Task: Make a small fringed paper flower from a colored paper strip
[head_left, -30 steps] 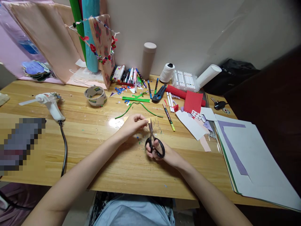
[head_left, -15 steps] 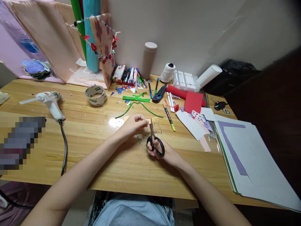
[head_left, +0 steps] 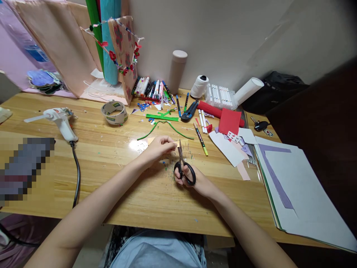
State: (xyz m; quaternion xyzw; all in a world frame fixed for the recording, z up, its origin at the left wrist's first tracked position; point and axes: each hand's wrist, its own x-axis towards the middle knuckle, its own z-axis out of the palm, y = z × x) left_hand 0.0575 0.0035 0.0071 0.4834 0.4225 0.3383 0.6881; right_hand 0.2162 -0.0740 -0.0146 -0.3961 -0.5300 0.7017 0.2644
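Note:
Between its thumb and fingers, my left hand [head_left: 159, 149] pinches a narrow pale yellow paper strip [head_left: 183, 142], whose right end sticks out past the fingertips. My right hand [head_left: 192, 178] has its fingers in the black handles of a pair of scissors [head_left: 181, 158]. The blades point away from me and meet the strip just right of my left fingertips. How far the blades are parted is hard to make out. Behind my hands lies a bent green stem-like wire [head_left: 152, 131]. Tiny paper scraps are scattered on the table below the blades.
A glue gun [head_left: 61, 124] with its cord and a tape roll [head_left: 114, 112] lie on the left. Behind are green strips [head_left: 162, 117], a box cutter [head_left: 190, 110] and markers [head_left: 147, 87]. Red paper [head_left: 230, 121] and a stack of white sheets [head_left: 309, 186] lie on the right.
More of the yellow strip now shows to the right of the scissor blades. My hands have hardly moved, and the whole view has shifted very slightly.

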